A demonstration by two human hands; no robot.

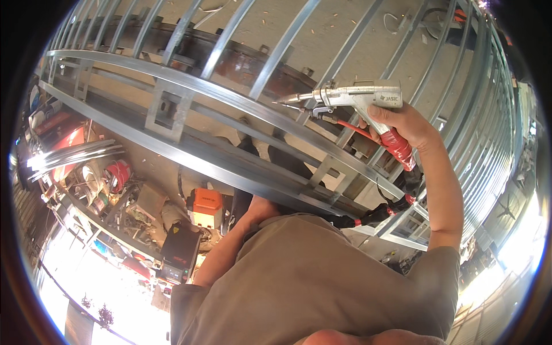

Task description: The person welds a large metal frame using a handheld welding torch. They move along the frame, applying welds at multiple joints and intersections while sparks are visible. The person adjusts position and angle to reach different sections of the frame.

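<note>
In my right hand (407, 127) is a silver pistol-shaped welding gun (351, 96), its handle wrapped in red tape. My fingers close round the handle. The pointed copper-coloured nozzle faces left, over the upper rail of a metal frame (224, 93); whether it touches the rail I cannot tell. A thin red hose (355, 129) runs beneath the gun's body, and a dark cable (376, 214) with red tape bands leaves the handle. My left hand (263, 208) is low by my body, beside the frame's near rail (190, 161); its fingers are hidden.
Parallel metal bars (284, 49) stretch away from the rails to the far side and right. At the left, an orange box (207, 200), a dark machine (179, 250), a coil of red cable (118, 174) and a bundle of metal strips (75, 156) stand among clutter.
</note>
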